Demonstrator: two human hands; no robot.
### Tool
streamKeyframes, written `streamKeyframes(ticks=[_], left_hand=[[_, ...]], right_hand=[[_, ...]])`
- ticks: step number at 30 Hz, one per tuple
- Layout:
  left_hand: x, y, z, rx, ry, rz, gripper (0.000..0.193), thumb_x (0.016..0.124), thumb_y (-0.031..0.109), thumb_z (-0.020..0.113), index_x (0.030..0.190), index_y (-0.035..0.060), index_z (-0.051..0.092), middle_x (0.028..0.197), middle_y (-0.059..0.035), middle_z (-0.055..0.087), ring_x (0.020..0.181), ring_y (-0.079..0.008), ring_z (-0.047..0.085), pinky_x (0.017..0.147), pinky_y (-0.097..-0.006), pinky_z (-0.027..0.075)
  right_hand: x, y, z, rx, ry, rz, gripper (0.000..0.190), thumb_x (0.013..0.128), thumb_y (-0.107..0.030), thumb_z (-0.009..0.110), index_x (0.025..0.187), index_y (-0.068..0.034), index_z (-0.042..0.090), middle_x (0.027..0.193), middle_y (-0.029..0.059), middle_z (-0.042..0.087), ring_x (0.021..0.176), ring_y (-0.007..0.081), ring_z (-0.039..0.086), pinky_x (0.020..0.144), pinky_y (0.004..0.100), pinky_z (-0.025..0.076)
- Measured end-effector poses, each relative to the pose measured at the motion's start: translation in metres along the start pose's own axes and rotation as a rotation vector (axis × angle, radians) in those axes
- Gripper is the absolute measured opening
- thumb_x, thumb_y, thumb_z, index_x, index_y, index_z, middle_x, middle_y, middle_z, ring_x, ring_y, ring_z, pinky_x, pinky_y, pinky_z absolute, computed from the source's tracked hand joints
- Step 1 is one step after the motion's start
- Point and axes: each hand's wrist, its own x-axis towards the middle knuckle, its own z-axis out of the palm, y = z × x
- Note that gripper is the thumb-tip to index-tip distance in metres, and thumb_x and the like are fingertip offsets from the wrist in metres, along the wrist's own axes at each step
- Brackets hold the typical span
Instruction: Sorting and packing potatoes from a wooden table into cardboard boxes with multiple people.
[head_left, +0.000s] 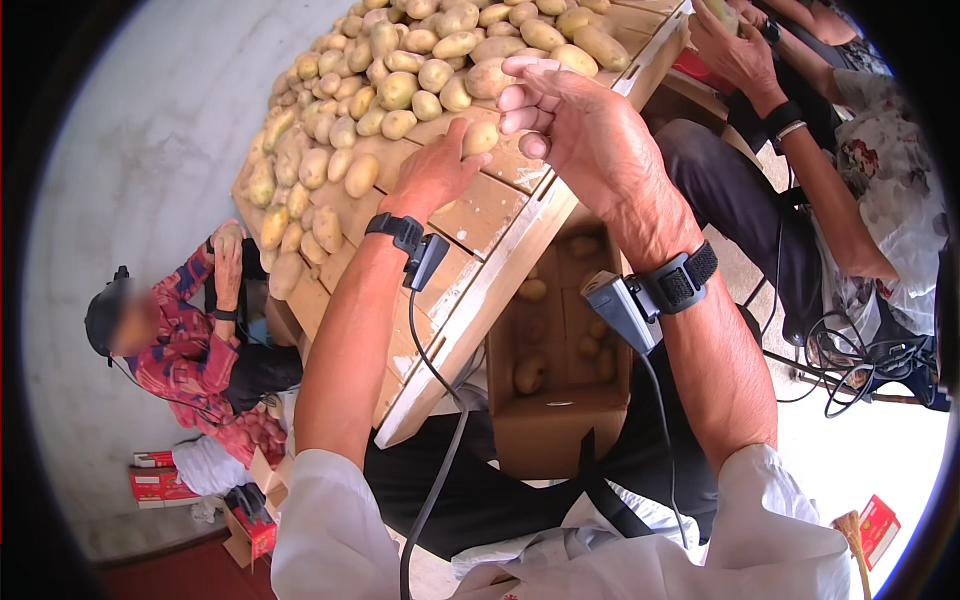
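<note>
A small yellow potato (481, 138) sits between the thumb and forefinger of my left hand (433, 174), just above the wooden slatted table (487, 214). To its right is my right hand (592, 131), palm turned inward, its fingers curled but apart with nothing seen in them. Behind both hands a large heap of potatoes (397, 90) covers the far part of the table. Another potato is partly hidden beneath my left hand. Below the table edge, between my knees, stands an open cardboard box (559, 442) with several potatoes (530, 373) in its shaded inside.
Cables (442, 487) run from the devices strapped to my wrists. At left a person (199, 330) sits by the table, near red cartons (161, 484). On the right, another person's hand (739, 64) holds something pale green. Tangled black cables (862, 364) lie at the right.
</note>
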Motion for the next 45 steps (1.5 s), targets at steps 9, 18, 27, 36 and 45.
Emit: streamKeyframes(ticks=[9,18,27,36,45], left_hand=[[-0.01,0.006,-0.006,-0.032,-0.064,-0.037,0.081,0.101,0.059,0.061,0.155,0.0023,0.041,0.137,-0.0257,0.067,0.126,-0.0407,0.065,0.101,-0.0492,0.054],[-0.024,-0.005,0.008,-0.058,0.049,-0.086,0.09,0.096,0.058,0.069,0.157,-0.0008,0.038,0.142,-0.027,0.063,0.128,-0.043,0.064,0.104,-0.0496,0.052],[-0.05,-0.031,0.009,-0.094,0.077,-0.017,0.06,0.095,0.039,0.073,0.143,0.0073,0.056,0.121,-0.0236,0.07,0.112,-0.0345,0.07,0.094,-0.0446,0.056],[-0.076,-0.029,0.013,-1.073,-0.028,-0.103,0.024,0.105,0.029,0.061,0.116,0.0079,0.063,0.09,-0.0017,0.064,0.072,-0.0119,0.061,0.058,-0.0275,0.046],[-0.114,0.011,0.01,-0.863,-0.206,0.122,0.032,0.11,0.031,0.052,0.105,0.0029,0.065,0.093,-0.0031,0.064,0.077,-0.0125,0.061,0.073,-0.0291,0.05]], right_hand=[[0.0,-0.005,-0.004,0.037,0.009,-0.008,0.031,0.11,-0.024,0.054,0.125,0.0,0.065,0.099,0.0075,0.073,0.085,0.0149,0.068,0.071,0.027,0.048],[-0.002,-0.008,-0.002,0.023,0.003,-0.022,0.031,0.11,-0.023,0.053,0.125,0.001,0.065,0.1,0.0078,0.073,0.086,0.0152,0.069,0.071,0.027,0.048],[-0.001,-0.013,-0.002,0.043,0.021,-0.026,0.025,0.108,-0.019,0.056,0.118,0.0,0.068,0.097,0.0105,0.075,0.085,0.0166,0.07,0.07,0.0277,0.051],[-0.001,-0.009,0.001,0.024,0.008,-0.026,0.025,0.108,-0.022,0.059,0.115,-0.001,0.069,0.096,0.0084,0.075,0.085,0.0153,0.07,0.071,0.0266,0.05],[-0.002,-0.014,0.009,0.114,-0.026,0.047,0.024,0.109,-0.02,0.051,0.123,-0.005,0.064,0.097,0.0039,0.072,0.084,0.0159,0.066,0.073,0.0268,0.047]])
